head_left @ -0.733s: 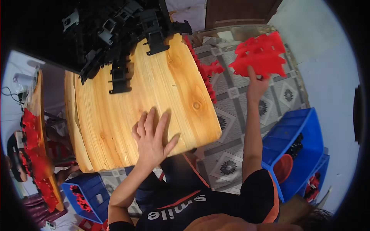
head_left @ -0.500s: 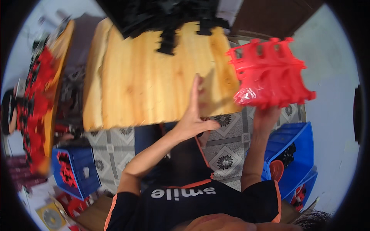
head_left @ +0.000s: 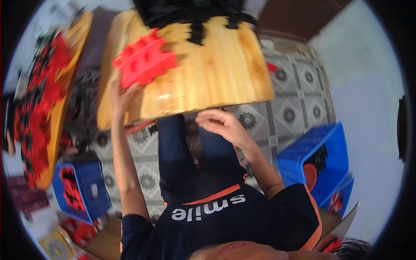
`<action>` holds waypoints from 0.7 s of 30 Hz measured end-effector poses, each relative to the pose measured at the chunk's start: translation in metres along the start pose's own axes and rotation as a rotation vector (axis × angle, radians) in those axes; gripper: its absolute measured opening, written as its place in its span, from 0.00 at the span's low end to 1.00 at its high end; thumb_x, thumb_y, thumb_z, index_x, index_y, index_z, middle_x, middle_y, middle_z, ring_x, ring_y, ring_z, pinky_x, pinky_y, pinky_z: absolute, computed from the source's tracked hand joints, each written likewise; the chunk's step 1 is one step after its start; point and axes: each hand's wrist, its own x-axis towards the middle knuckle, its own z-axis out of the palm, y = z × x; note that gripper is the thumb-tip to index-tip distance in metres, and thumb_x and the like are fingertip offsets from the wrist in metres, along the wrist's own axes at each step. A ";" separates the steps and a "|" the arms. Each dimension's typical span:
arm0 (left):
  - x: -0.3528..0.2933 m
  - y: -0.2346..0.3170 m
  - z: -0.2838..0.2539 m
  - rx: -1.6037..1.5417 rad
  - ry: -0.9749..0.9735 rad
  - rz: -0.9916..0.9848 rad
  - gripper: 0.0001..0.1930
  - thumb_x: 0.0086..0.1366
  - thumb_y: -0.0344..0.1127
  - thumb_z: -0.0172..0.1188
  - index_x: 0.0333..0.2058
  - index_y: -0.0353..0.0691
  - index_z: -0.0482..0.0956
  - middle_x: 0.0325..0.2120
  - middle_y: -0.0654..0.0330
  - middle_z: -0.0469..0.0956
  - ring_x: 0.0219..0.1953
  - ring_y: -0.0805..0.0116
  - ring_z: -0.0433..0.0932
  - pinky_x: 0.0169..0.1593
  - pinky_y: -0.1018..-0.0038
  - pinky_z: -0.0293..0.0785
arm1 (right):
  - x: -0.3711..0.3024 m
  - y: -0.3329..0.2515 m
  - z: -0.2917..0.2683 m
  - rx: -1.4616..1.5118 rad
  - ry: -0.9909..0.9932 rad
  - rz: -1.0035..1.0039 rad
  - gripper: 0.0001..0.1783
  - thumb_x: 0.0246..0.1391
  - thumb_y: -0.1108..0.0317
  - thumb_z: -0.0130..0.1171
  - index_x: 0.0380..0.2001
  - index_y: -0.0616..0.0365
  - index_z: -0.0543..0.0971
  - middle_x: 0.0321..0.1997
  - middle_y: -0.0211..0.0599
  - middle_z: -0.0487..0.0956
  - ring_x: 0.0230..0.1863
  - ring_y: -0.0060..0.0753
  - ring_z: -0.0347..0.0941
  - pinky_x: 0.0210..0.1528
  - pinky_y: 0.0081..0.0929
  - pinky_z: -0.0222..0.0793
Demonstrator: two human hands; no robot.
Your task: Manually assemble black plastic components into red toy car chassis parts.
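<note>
A: How was the left hand (head_left: 123, 96) placed?
B: That arm stretched forward almost straight, and the hand gripped the near edge of a bright red plastic part (head_left: 145, 60) with ridges and a notched outline.

A: Where was that part?
B: Over the left side of the pale, knotty wooden counter (head_left: 208, 73), tilted. I couldn't tell whether it touched the wood.

A: And the right hand (head_left: 220, 124)?
B: Free and relaxed, with the elbow bent and the forearm angled inward. Its fingers lay close together, slightly curved, pointing left, just before the counter's near edge and over the dark trousers (head_left: 212, 158).

A: What about the containers?
B: On the right, a deep blue plastic bin (head_left: 294, 151) held a round orange-red bowl (head_left: 309, 174) with black pieces (head_left: 320, 159) beside it. Just below it in the view, a second blue bin (head_left: 347, 190) had something red inside, too small to make out.

A: Any on the left?
B: One more, a dark blue plastic bin (head_left: 93, 177) containing jumbled red and black parts (head_left: 72, 190).

A: And the counter's far end?
B: A heap of black plastic parts (head_left: 195, 12), mostly blurred into shadow.
</note>
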 end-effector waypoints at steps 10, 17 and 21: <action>-0.089 0.109 0.254 0.789 -0.018 0.696 0.35 0.61 0.41 0.63 0.63 0.34 0.62 0.63 0.46 0.63 0.65 0.48 0.59 0.67 0.55 0.49 | -0.048 0.147 -0.285 0.067 0.917 0.113 0.12 0.58 0.71 0.57 0.45 0.63 0.78 0.36 0.37 0.83 0.35 0.24 0.79 0.38 0.21 0.73; -0.076 0.092 0.319 1.169 -0.195 0.431 0.29 0.64 0.46 0.55 0.59 0.33 0.69 0.61 0.43 0.65 0.62 0.43 0.61 0.63 0.51 0.53 | 0.084 0.286 -0.534 -0.860 1.173 0.294 0.31 0.46 0.62 0.67 0.57 0.49 0.74 0.53 0.57 0.75 0.55 0.52 0.73 0.55 0.45 0.70; -0.075 0.091 0.326 1.170 -0.246 0.393 0.25 0.66 0.44 0.47 0.56 0.32 0.71 0.59 0.39 0.65 0.61 0.40 0.62 0.62 0.49 0.56 | 0.123 0.306 -0.636 -1.252 1.173 0.553 0.32 0.45 0.58 0.68 0.57 0.39 0.75 0.62 0.53 0.70 0.70 0.62 0.52 0.65 0.54 0.57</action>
